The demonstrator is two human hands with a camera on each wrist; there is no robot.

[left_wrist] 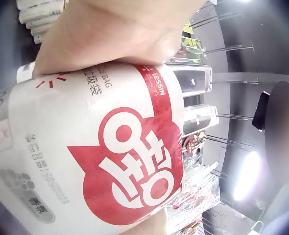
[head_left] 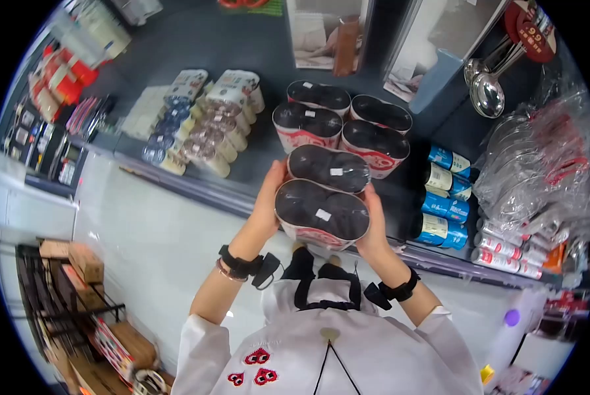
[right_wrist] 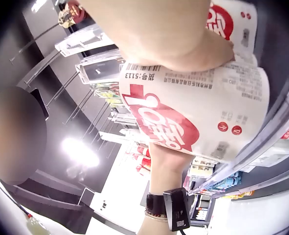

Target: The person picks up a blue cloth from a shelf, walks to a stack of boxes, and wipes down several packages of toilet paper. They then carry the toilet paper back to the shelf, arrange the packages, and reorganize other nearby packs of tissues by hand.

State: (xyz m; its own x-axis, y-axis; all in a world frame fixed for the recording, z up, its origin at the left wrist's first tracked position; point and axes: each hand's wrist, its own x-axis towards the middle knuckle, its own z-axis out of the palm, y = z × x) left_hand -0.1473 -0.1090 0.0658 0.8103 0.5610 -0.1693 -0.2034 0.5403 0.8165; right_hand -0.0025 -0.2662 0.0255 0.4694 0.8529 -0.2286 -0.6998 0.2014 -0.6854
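Note:
Two packs of garbage bag rolls, a front pack (head_left: pixel 321 214) and one behind it (head_left: pixel 329 168), are held together between both hands over the shelf edge. Each has a dark twin-roll top with a small white sticker. My left hand (head_left: pixel 267 201) grips the packs from the left side, and my right hand (head_left: pixel 374 224) grips them from the right. Red and white printing covers the side of a pack (left_wrist: pixel 120 147) in the left wrist view. In the right wrist view, fingers curve over the printed wrapper (right_wrist: pixel 198 107).
Several like packs (head_left: pixel 374 146) stand just behind on the dark shelf (head_left: pixel 242 174). Bundled rolls (head_left: pixel 209 135) lie to the left. Blue and cream rolls (head_left: pixel 445 197) and clear plastic-wrapped goods (head_left: pixel 525 171) are to the right. Ladles (head_left: pixel 487 92) hang at the back right.

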